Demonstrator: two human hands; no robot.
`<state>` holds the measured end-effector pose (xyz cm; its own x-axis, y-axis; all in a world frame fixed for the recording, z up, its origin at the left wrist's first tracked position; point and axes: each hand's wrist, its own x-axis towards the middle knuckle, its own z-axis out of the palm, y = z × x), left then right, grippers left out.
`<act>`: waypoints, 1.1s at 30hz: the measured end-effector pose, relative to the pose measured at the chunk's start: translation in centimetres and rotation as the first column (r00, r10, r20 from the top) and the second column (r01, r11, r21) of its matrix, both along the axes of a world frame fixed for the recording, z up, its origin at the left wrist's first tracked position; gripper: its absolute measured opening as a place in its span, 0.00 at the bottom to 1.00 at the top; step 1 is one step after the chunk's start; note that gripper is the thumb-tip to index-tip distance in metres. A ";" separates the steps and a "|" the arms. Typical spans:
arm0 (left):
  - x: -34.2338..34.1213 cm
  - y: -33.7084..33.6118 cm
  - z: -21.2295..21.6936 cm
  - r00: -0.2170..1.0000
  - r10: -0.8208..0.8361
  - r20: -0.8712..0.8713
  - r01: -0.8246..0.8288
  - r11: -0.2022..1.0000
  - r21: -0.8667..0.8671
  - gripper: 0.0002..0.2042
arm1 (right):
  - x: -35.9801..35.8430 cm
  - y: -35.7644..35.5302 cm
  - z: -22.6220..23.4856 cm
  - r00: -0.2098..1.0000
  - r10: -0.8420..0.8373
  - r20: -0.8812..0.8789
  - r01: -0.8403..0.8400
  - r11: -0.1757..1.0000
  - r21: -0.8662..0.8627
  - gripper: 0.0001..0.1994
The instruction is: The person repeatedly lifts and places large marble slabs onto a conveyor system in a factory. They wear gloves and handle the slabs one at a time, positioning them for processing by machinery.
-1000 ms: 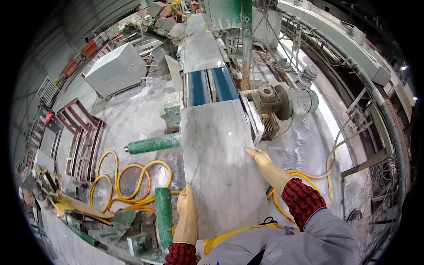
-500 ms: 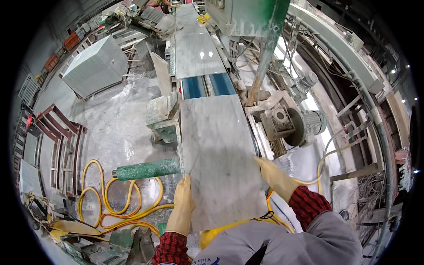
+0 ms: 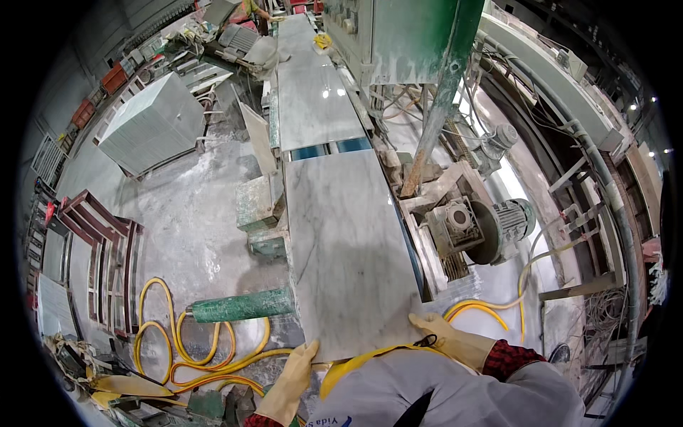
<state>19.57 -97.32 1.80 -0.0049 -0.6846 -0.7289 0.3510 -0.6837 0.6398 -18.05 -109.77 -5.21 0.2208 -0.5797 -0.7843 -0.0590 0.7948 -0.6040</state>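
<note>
Two lower corners of the marble slab, at the frame's centre, touch the left hand and right hand; I cannot tell whether either grip is closed. Even pressure should keep it square on the blue belts.

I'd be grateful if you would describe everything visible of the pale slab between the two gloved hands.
The near slab is a flat, roughly rectangular piece that looks like marble: pale grey-white, with darker grey veins. It lies flat, its long side running away from the person, apparently on the blue belts, which show in the narrow gap before the next slab. The gloved left hand and right hand are at its near corners.
</note>
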 end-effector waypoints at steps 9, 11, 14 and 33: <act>-4.1 -1.5 -4.7 0.875 0.476 -0.092 -0.469 0.879 0.086 0.20 | 0.9 -4.1 3.9 0.994 0.026 -0.106 -0.027 1.000 -0.005 0.25; -5.3 0.7 -6.5 0.753 0.609 -0.251 -0.574 0.793 0.203 0.20 | 0.0 -2.7 4.4 0.999 -0.046 -0.014 0.048 0.971 0.234 0.27; -7.6 -0.6 -3.3 0.795 0.572 -0.202 -0.508 0.810 0.293 0.23 | -1.8 1.6 -2.6 0.907 -0.150 0.393 -0.032 0.907 0.421 0.30; -5.9 -3.7 -7.2 0.878 0.443 -0.184 -0.425 0.896 0.129 0.22 | 2.0 -2.3 -7.3 0.934 -0.225 0.278 0.115 0.925 0.362 0.31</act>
<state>13.67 -101.06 -5.38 0.1247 -0.5900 -0.7977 0.7406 -0.4797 0.4705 -16.08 -112.04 -12.46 0.4052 -0.3461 -0.8462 0.2412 0.9332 -0.2662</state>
